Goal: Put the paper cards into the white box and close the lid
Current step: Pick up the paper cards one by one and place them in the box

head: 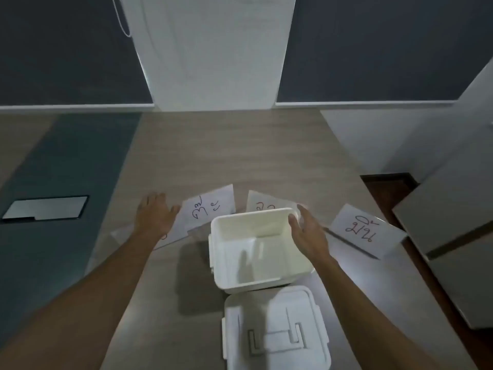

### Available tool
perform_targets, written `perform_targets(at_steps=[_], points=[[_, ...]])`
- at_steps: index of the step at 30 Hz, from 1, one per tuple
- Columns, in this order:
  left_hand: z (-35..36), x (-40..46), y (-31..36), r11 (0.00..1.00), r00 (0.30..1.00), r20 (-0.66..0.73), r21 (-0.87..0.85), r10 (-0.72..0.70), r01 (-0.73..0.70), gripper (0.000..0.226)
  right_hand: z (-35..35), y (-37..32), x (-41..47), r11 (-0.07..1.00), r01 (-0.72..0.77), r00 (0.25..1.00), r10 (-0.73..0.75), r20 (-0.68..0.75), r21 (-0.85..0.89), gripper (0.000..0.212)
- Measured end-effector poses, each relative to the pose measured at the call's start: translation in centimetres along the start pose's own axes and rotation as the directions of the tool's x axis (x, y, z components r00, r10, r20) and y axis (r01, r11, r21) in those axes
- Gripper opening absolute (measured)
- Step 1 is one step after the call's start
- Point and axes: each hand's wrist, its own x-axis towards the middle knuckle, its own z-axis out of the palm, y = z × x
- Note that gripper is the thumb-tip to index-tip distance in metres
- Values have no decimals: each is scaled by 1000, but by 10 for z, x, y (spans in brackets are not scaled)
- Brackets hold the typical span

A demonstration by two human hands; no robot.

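Observation:
The white box (226, 279) stands open and empty in the middle of the wooden table. Its white lid (274, 332) lies flat just in front of it. Several white paper cards with handwritten marks fan out behind the box: one (210, 206) at left centre, one (260, 202) partly hidden by the box rim, one (362, 231) at the right. My left hand (154, 212) rests flat with fingers spread on another card at the far left, mostly hidden beneath it. My right hand (306, 231) hovers at the box's far right corner, fingers apart, holding nothing.
A dark tablet-like panel (45, 208) lies on the blue-grey surface at the left. A grey cabinet or box (453, 222) stands close at the right of the table. A white wall panel (213, 49) rises behind the table's far edge.

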Motion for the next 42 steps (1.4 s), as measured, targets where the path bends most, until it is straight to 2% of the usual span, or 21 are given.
perform_targets(at_steps=[3,6,10,13,16,19,21,26,29,32,36,39,42], points=[[4,16,-24,996,999,0,80,-45,45,58,6,6,-3,993,-35,999,33,16,116,48],[5,26,-44,993,992,99,91,-81,72,56,7,11,-6,970,-37,999,38,0,240,40],[16,30,-69,998,963,262,47,-61,50,59,10,20,-5,957,-35,999,33,13,289,35],[22,27,-74,1000,971,239,29,-2,-5,65,17,26,-13,966,-23,998,6,65,258,38],[23,21,-72,992,974,224,116,31,-58,54,24,25,-19,963,-46,998,32,55,265,39],[27,11,-81,966,982,170,227,85,-123,36,30,20,-23,963,-39,999,30,41,266,39],[26,1,-88,964,989,121,238,88,-115,32,34,17,-26,961,-40,999,31,39,275,39],[-5,-21,-79,994,994,-83,77,-65,71,55,40,12,-32,950,-29,999,15,49,311,40],[-39,-31,-63,994,971,-227,57,-79,94,61,41,11,-34,945,-25,999,10,49,327,41],[-76,-43,-35,998,941,-337,56,-13,34,60,41,11,-34,942,-25,999,8,52,334,41],[-113,-60,20,988,885,-441,82,153,-130,57,40,10,-35,940,-32,998,13,56,341,41],[-115,-72,64,957,876,-385,87,289,-277,53,40,13,-33,929,-61,996,30,89,365,41],[-94,-87,101,901,860,-271,117,433,-417,51,39,17,-28,872,-134,984,61,167,471,40]])
